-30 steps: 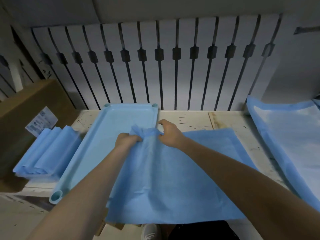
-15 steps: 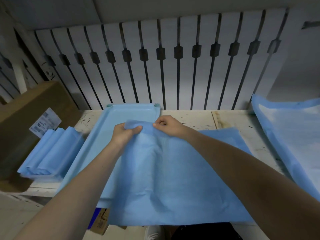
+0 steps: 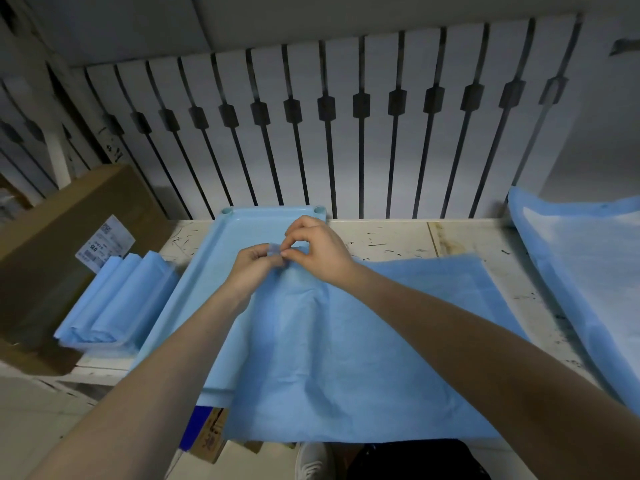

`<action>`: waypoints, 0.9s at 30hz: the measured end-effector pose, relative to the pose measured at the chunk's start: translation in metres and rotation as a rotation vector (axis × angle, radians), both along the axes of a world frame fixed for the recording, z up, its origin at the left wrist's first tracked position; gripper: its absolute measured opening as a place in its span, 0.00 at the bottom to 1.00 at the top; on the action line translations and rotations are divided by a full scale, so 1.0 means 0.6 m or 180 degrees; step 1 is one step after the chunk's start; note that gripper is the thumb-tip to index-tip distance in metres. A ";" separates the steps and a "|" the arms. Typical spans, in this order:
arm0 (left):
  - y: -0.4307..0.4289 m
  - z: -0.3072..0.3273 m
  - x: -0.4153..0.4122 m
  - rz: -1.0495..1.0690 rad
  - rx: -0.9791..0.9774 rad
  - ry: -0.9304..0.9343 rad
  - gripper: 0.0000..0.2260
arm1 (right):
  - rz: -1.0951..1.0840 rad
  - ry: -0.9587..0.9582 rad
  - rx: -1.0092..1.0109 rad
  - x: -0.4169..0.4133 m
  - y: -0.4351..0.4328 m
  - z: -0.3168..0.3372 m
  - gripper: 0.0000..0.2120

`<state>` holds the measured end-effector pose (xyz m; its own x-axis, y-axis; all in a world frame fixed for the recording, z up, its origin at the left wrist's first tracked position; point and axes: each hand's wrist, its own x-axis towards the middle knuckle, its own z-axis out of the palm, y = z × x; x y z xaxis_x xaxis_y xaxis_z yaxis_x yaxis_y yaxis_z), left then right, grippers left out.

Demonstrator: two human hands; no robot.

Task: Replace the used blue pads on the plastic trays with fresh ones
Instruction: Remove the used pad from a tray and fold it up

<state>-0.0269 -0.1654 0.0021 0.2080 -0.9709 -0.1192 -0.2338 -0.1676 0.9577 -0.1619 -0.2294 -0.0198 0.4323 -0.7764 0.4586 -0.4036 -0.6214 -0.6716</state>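
A light blue plastic tray (image 3: 211, 258) lies on the white table, its far end near the slatted wall. A large blue pad (image 3: 346, 358) is spread across the tray's right part and the table beside it. My left hand (image 3: 252, 268) and my right hand (image 3: 318, 251) meet over the tray's middle, both pinching the pad's far corner between fingertips. The pad's near edge hangs over the table front. A stack of folded blue pads (image 3: 117, 303) rests left of the tray.
A brown cardboard box (image 3: 62, 237) with a white label stands at the left. Another blue pad (image 3: 588, 278) drapes at the far right of the table (image 3: 415, 240). A slatted white wall closes the back. A shoe shows below the table edge.
Both hands have drawn together and moved slightly away from me, from gripping the pad's edge apart to pinching its corner at one spot. The view has shifted a little.
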 end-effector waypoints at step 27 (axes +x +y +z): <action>0.001 -0.017 0.021 0.0234 0.0594 0.0195 0.19 | 0.0207 0.0057 0.0929 -0.050 0.030 0.006 0.06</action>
<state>-0.0144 -0.1646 -0.0083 0.2642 -0.9133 -0.3100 -0.1568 -0.3579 0.9205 -0.1919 -0.2112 -0.0162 0.4915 -0.8447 0.2119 -0.3827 -0.4281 -0.8187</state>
